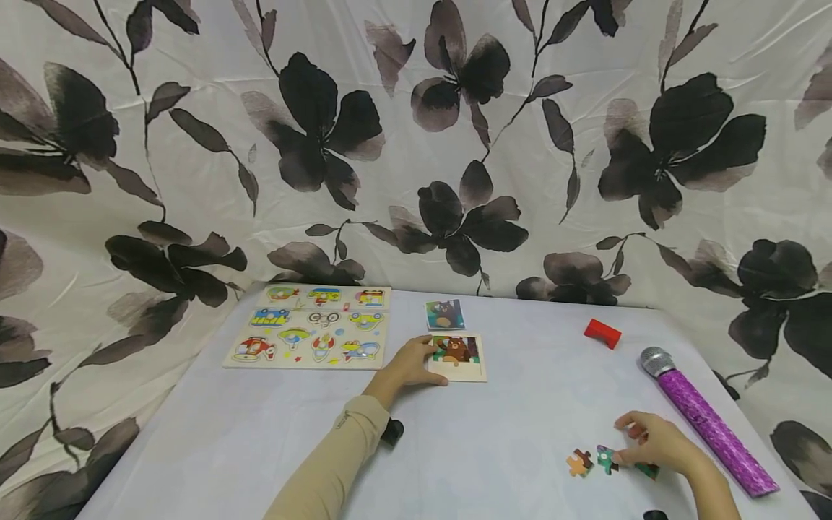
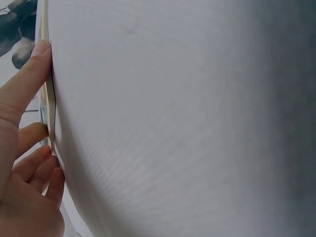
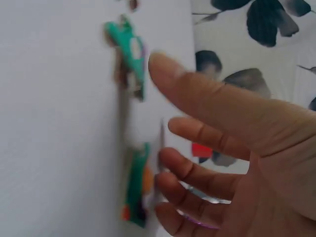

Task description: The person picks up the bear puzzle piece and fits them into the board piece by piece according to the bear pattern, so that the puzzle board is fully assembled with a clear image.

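My left hand point(image 1: 412, 365) holds the left side of a small wooden jigsaw board point(image 1: 469, 375), thumb at its lower edge and fingers toward the upper left. Its picture of a brown bear is partly filled, with bare wood along the bottom. My right hand point(image 1: 656, 442) hovers over loose jigsaw pieces, thumb and fingers apart, nothing between them. Nearest its thumb lies a teal piece point(image 1: 607, 459), with an orange and brown piece point(image 1: 579, 462) to its left. A green piece point(image 1: 648, 471) is partly hidden under the hand.
Behind the jigsaw lies a bear picture card point(image 1: 445, 315). A vehicle puzzle board point(image 1: 305, 328) lies at the left. Toward the right are a red block point(image 1: 602, 333) and a purple microphone point(image 1: 708, 422). A floral cloth point(image 1: 559, 159) hangs behind the white table.
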`<state>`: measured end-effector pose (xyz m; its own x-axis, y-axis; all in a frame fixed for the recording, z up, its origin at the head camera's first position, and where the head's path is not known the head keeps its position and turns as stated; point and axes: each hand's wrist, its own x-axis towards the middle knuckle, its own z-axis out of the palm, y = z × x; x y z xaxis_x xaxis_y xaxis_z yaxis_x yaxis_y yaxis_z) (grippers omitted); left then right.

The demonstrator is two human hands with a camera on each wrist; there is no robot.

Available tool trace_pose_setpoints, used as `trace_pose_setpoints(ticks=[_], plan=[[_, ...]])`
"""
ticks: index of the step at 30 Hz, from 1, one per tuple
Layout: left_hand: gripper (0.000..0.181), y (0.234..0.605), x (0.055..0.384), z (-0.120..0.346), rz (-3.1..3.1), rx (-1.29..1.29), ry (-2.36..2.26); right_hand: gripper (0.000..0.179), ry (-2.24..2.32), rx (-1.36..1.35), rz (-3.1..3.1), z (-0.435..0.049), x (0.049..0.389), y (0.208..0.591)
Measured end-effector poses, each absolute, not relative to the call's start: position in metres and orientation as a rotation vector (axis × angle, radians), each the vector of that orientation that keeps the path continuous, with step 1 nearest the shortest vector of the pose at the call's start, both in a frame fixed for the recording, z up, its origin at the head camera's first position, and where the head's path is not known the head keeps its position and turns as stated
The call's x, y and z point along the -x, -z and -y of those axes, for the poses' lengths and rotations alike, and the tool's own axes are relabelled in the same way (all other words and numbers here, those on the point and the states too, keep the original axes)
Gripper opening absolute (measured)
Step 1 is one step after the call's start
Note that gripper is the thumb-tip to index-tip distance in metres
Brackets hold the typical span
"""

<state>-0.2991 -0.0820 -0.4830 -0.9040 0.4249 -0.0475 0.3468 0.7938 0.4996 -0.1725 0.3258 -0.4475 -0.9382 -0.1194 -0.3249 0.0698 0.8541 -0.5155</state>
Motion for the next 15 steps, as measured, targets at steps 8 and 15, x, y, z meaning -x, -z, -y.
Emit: trace_pose_setpoints(ticks=[8, 15], plan=[[0.076, 0.4811, 0.2980, 0.0821, -2.836, -0.641, -0.744, 0.033, 0.902, 0.173, -2.619, -0.3226, 0.1650, 0.4552], [0.075, 0.4798, 0.2950, 0.0825, -2.835, -0.628, -0.755, 0.026, 0.966, 0.221, -2.590, -0.3229, 0.1689, 0.4526]])
